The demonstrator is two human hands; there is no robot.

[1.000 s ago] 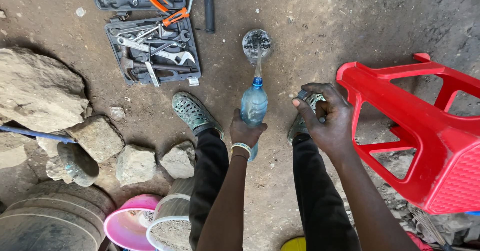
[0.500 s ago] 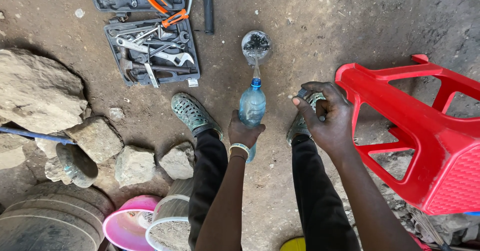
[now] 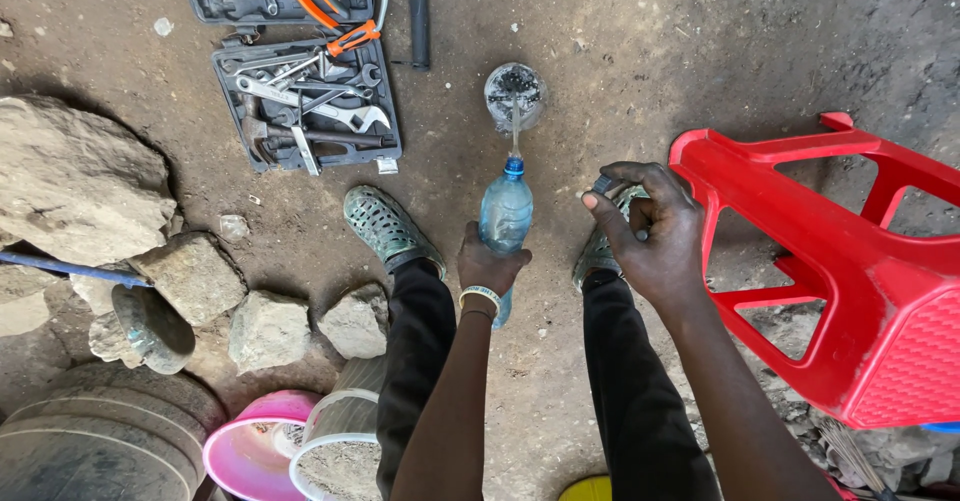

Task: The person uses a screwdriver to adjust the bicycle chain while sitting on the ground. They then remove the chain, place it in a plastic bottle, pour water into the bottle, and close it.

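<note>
Blue-tinted plastic, one bottle (image 3: 506, 216) tilted forward in the left hand (image 3: 490, 264), which gripped its lower body, sending a thin stream into one small round container (image 3: 516, 95) on the dirt just ahead. The right hand (image 3: 650, 233) was curled narrowly around a small dark object (image 3: 604, 184), too hidden to identify. Two green shoes (image 3: 385, 228) flanked the hands. One red plastic stool (image 3: 850, 261) stood right beside the right hand. Ahead and left lay two open tool cases (image 3: 310, 111). Several rocks (image 3: 190, 276) and two buckets (image 3: 300, 446) sat left. Bare dirt stayed open ahead-right.
</note>
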